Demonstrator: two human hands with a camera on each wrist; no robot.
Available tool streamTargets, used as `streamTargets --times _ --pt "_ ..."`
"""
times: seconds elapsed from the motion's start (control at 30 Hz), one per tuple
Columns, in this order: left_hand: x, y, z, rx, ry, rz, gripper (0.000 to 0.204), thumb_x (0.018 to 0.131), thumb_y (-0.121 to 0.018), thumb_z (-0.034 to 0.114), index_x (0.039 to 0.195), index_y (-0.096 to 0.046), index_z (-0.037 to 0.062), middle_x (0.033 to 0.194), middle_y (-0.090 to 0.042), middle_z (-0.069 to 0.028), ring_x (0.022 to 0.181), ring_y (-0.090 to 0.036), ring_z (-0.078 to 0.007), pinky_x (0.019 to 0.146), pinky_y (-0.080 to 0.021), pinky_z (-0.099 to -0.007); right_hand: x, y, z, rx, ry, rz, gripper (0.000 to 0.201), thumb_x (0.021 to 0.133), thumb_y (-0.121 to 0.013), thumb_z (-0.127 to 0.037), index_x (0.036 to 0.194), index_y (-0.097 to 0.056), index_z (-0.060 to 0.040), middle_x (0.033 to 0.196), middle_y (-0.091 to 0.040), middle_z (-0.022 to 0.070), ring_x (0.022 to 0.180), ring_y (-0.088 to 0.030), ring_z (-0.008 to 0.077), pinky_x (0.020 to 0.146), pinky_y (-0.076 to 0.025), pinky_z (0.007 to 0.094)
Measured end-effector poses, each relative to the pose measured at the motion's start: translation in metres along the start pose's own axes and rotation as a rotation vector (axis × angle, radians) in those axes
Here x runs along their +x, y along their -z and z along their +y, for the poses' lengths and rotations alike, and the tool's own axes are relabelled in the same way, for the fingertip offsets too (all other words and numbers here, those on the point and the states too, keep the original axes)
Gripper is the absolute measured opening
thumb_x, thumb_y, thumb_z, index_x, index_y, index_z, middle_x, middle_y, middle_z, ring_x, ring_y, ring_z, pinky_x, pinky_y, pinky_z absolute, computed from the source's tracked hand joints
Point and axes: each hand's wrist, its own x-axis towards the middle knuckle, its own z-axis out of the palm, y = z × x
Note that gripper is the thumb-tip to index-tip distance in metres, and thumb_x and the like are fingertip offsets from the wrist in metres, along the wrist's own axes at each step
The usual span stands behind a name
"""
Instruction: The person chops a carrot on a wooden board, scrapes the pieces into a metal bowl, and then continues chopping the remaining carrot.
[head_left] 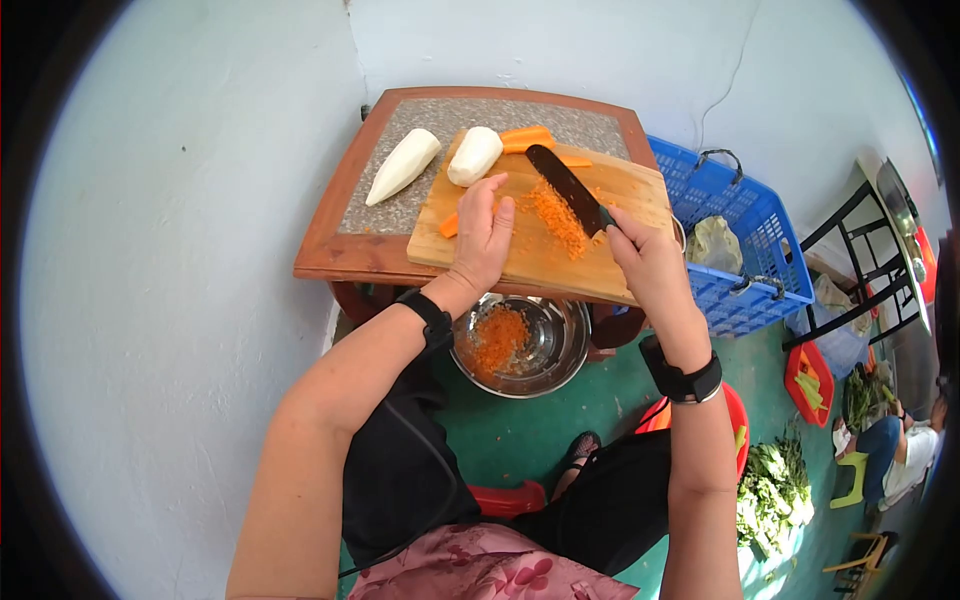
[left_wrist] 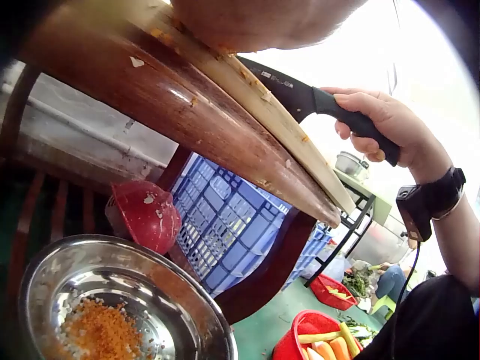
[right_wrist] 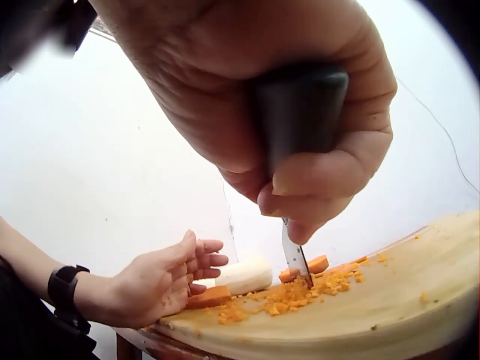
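My right hand (head_left: 655,275) grips the black handle of a dark-bladed knife (head_left: 565,185), its blade down among chopped carrot (head_left: 556,218) on the wooden cutting board (head_left: 620,195). In the right wrist view, the fingers of the right hand (right_wrist: 322,135) wrap round the handle. The left hand (head_left: 483,240) rests at the board's near left, its fingers loosely bent, beside a carrot piece (head_left: 449,226); in the right wrist view the left hand (right_wrist: 154,289) grips nothing. A peeled white root (head_left: 475,156) and a larger carrot piece (head_left: 526,139) lie at the board's back.
Another white root (head_left: 404,167) lies on the table's speckled top (head_left: 372,215). Below the front edge stands a metal bowl (head_left: 575,350) with chopped carrot. A blue crate (head_left: 765,225) is at the right, with a red container (head_left: 738,405), leafy greens (head_left: 775,500) and a seated person farther right.
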Motion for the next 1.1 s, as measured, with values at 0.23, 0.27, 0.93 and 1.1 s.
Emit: streamTargets --times 0.23,0.27,0.93,1.1 --pt "0.001 -0.001 0.002 -0.004 -0.001 0.010 0.040 0.101 -0.044 0.030 0.127 -0.048 -0.0004 0.121 -0.052 -0.0179 0.114 -0.046 -0.0325 0.101 -0.034 -0.0408 0.007 -0.004 0.019 -0.047 0.138 -0.015 0.032 0.091 -0.058 -0.016 0.119 -0.061 -0.0005 0.088 -0.065 0.0265 0.084 -0.067 0.0369 0.072 -0.050 0.0379" --pt "0.000 -0.001 0.001 0.001 -0.009 0.016 0.040 0.101 -0.044 0.030 0.127 -0.048 -0.0004 0.121 -0.052 -0.0179 0.114 -0.046 -0.0325 0.101 -0.034 -0.0410 0.006 -0.003 0.021 -0.065 0.104 -0.047 0.033 0.091 -0.059 -0.017 0.120 -0.060 -0.0007 0.089 -0.066 0.0264 0.085 -0.067 0.0377 0.073 -0.050 0.0389" --pt "0.000 -0.004 0.001 -0.013 0.011 0.054 0.039 0.100 -0.044 0.028 0.126 -0.047 -0.0014 0.121 -0.051 -0.0193 0.115 -0.045 -0.0346 0.102 -0.033 -0.0418 0.017 0.002 0.021 -0.467 0.112 0.075 0.030 0.091 -0.061 -0.035 0.093 -0.065 -0.0050 0.076 -0.065 0.0226 0.075 -0.064 0.0416 0.064 -0.051 0.0479" --pt "0.001 -0.003 -0.001 0.020 -0.034 0.071 0.039 0.100 -0.044 0.028 0.126 -0.048 -0.0010 0.120 -0.052 -0.0190 0.113 -0.046 -0.0342 0.100 -0.034 -0.0416 0.015 0.002 0.026 -0.548 0.098 0.070 0.031 0.091 -0.061 -0.037 0.090 -0.065 -0.0065 0.075 -0.065 0.0212 0.073 -0.064 0.0403 0.062 -0.052 0.0477"
